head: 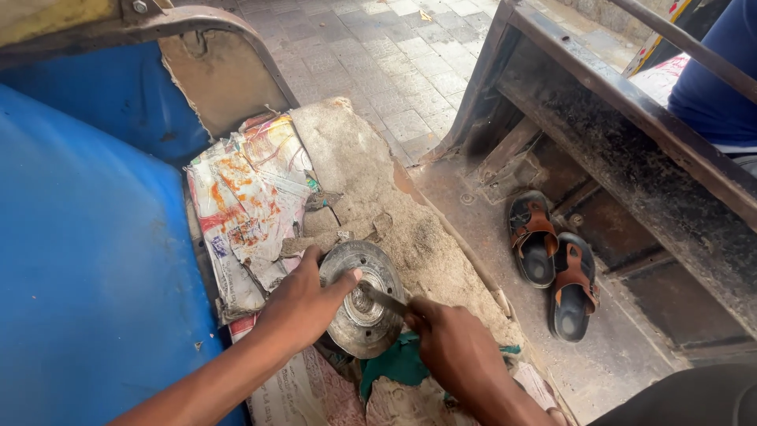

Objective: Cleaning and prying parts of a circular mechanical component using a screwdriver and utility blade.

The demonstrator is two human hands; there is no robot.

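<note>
A round grey metal hub disc [364,298] with bolt holes and a raised centre rests on a worn, sandy seat base [378,189]. My left hand [303,304] grips the disc's left rim, thumb across its face. My right hand [453,347] holds a thin metal tool [385,300] whose tip reaches into the disc's centre bore. A green cloth [398,364] lies under the disc's lower edge, partly hidden by my right hand.
Crumpled newspaper [248,197] covers the seat left of the disc. A blue seat back [87,252] fills the left. A pair of brown sandals [552,264] lies on the dusty vehicle floor at right, under a dark metal frame [631,134]. Paved ground lies beyond.
</note>
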